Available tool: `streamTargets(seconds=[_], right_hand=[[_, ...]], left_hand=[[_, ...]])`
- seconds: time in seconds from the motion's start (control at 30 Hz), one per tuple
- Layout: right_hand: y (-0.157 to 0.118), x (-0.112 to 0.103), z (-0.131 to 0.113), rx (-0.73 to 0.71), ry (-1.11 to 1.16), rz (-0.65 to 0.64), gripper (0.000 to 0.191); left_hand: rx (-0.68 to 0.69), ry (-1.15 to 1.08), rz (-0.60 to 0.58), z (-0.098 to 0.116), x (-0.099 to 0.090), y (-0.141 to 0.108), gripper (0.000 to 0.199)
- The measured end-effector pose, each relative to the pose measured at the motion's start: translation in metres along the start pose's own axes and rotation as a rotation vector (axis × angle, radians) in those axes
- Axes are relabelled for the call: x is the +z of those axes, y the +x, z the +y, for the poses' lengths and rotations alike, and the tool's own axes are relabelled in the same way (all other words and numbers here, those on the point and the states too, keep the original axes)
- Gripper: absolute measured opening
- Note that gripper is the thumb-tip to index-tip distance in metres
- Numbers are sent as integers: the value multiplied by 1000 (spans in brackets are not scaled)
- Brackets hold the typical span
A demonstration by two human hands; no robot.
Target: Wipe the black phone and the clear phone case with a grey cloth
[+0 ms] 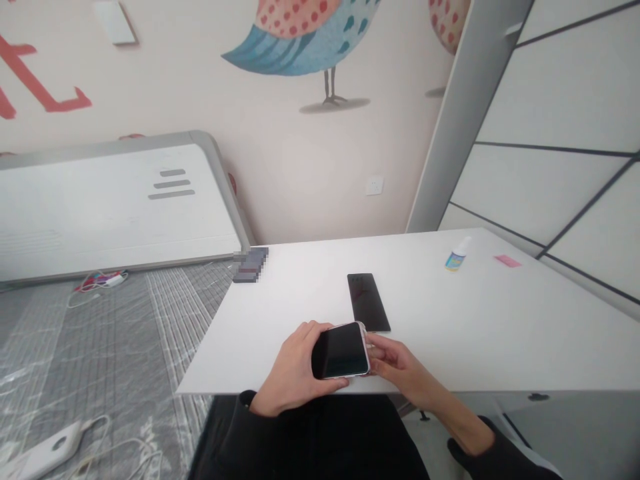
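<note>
A smartphone (341, 351) with a dark screen and a pale rim lies sideways in my left hand (295, 367), screen up, above the front edge of the white table. The fingers wrap its left end, and the thumb runs along the near side. My right hand (400, 367) grips the phone's right end, with thumb and fingers closed on its edge; whether the pale rim is a separate case I cannot tell. Just beyond the phone, a second, dark phone-shaped slab (369, 302) lies flat on the table.
The white table (500, 333) bears a small bottle (457, 256) with a white cap, a pink strip (507, 261) and a blurred dark object (251, 265) at the far left corner. A bed (125, 333) stands at left, with a white device (50, 450) and cables on it.
</note>
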State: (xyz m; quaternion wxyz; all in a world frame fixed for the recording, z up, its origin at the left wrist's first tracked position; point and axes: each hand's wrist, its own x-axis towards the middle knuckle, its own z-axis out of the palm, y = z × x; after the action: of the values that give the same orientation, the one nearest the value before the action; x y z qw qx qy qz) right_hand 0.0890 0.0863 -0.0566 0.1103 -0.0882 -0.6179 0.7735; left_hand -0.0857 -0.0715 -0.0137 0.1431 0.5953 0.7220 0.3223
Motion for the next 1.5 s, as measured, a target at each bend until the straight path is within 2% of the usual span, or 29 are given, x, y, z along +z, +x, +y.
streamTargets(seconds=[0.2, 0.3, 0.4, 0.5, 0.57, 0.63, 0.7, 0.77, 0.87, 0.93, 1.17, 1.37, 1.5], right_hand=[[1, 0, 2, -6, 3, -8, 56], [3, 0, 6, 15, 14, 22, 58], [5, 4, 6, 56, -11, 104, 57], [8, 10, 4, 38, -38, 254, 60], [9, 12, 3, 0, -60, 356, 62], [11, 10, 2, -34, -96, 435, 62], [12, 5, 1, -61, -137, 482, 57], [12, 0, 1, -71, -175, 496, 55], [13, -3, 3, -81, -214, 465, 56], [13, -4, 5, -85, -231, 436, 56], [12, -4, 5, -85, -234, 407, 58], [10, 0, 6, -105, -298, 391, 50], [11, 2, 11, -93, -352, 425, 48]], left_hand=[[54, -112, -7, -3, -1, -2, 70], [36, -221, 39, -9, 1, -3, 67], [-23, -384, 191, -20, 6, -3, 65], [-71, -560, 414, -33, 7, -1, 59], [-127, -605, 547, -38, 1, 2, 59], [-205, -553, 593, -39, -11, 5, 60], [-285, -383, 536, -37, -23, 11, 61], [-344, -111, 441, -32, -30, 18, 63], [-367, 324, 292, -27, -27, 34, 59], [-388, 503, 225, -27, -19, 46, 54], [-408, 632, 211, -38, -1, 72, 50], [-371, 703, 219, -39, 7, 75, 52], [-368, 720, 235, -42, 10, 74, 50]])
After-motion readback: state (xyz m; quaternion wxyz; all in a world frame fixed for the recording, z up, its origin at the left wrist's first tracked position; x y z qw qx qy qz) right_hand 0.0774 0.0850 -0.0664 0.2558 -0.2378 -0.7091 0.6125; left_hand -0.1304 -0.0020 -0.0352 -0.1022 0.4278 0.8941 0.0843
